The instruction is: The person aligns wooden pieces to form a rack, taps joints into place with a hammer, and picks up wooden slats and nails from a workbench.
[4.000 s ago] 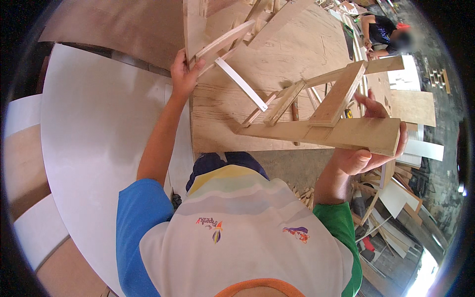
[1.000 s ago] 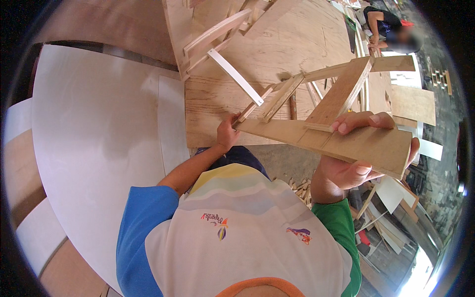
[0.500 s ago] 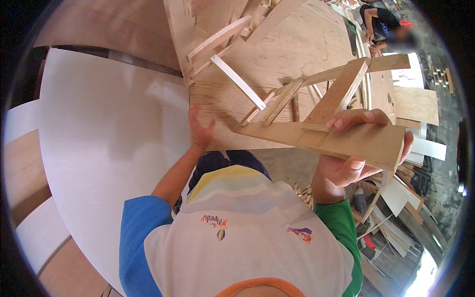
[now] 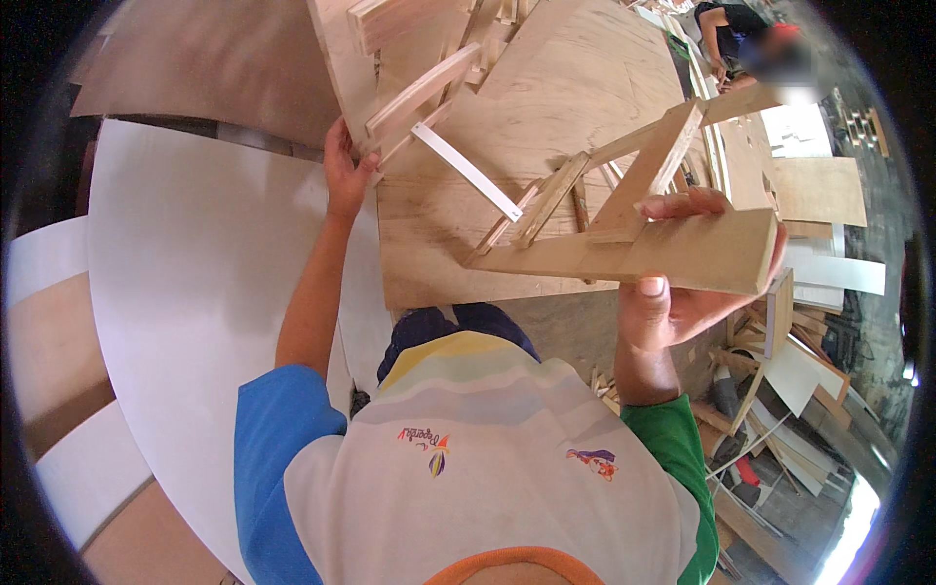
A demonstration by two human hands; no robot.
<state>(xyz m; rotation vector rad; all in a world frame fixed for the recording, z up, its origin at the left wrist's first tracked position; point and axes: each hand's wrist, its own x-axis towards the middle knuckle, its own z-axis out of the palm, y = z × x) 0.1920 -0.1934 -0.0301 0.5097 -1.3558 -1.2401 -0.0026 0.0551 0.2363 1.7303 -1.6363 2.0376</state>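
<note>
A large wooden frame of pale boards and slats lies tilted across the plywood table (image 4: 546,107). Around the broad end of its right-hand board (image 4: 682,252), my right hand (image 4: 658,307) is closed, thumb below and fingers over the top edge. My left hand (image 4: 348,180) grips the lower end of the left-hand board (image 4: 341,58), its fingers partly hidden behind the wood. Between the two sides runs a thin white strip (image 4: 468,171). Near it, a slanting brace (image 4: 648,171) joins the right-hand board to a long rail.
White sheet panels (image 4: 214,312) cover the left side beside the table. Offcuts and scrap boards (image 4: 780,409) litter the floor at lower right. Another person (image 4: 741,39) bends over work at the far right, near stacked strips of wood.
My left hand has gone from open above the table edge to gripping the left-hand board. The right-hand board has shifted slightly left and up with my right hand.
</note>
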